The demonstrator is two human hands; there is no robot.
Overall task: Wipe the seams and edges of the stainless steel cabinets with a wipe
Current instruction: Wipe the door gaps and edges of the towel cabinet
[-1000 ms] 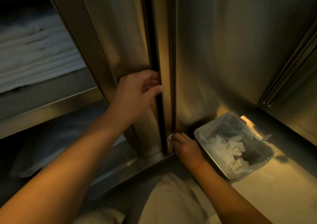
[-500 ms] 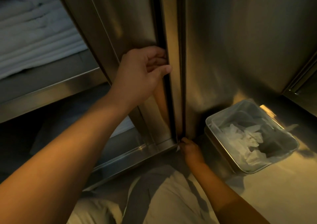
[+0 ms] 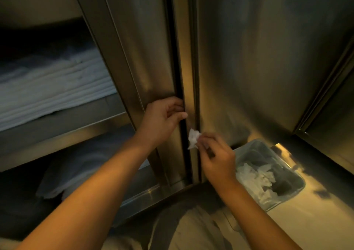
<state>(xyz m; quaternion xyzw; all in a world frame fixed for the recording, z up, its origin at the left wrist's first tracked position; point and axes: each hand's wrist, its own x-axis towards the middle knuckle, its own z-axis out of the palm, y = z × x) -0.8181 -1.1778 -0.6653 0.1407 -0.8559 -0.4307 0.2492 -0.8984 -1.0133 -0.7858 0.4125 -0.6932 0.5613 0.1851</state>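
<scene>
A stainless steel cabinet door (image 3: 145,61) stands ajar at the middle, with a dark vertical seam (image 3: 179,77) between it and the steel post (image 3: 188,67). My left hand (image 3: 162,119) grips the door's edge at that seam, fingers curled into the gap. My right hand (image 3: 218,157) pinches a crumpled white wipe (image 3: 193,138) just in front of the post, a little below my left hand. The closed cabinet panel (image 3: 268,58) fills the right side.
A clear plastic bin (image 3: 283,177) holding several crumpled wipes sits on the floor at the lower right. Folded white linens (image 3: 51,88) lie on the open shelf at left, with a soft bundle (image 3: 80,171) on the shelf below. My knee (image 3: 191,228) is at the bottom.
My right hand has risen with the wipe from the bottom of the seam to just below my left hand. The left hand keeps its grip on the door edge.
</scene>
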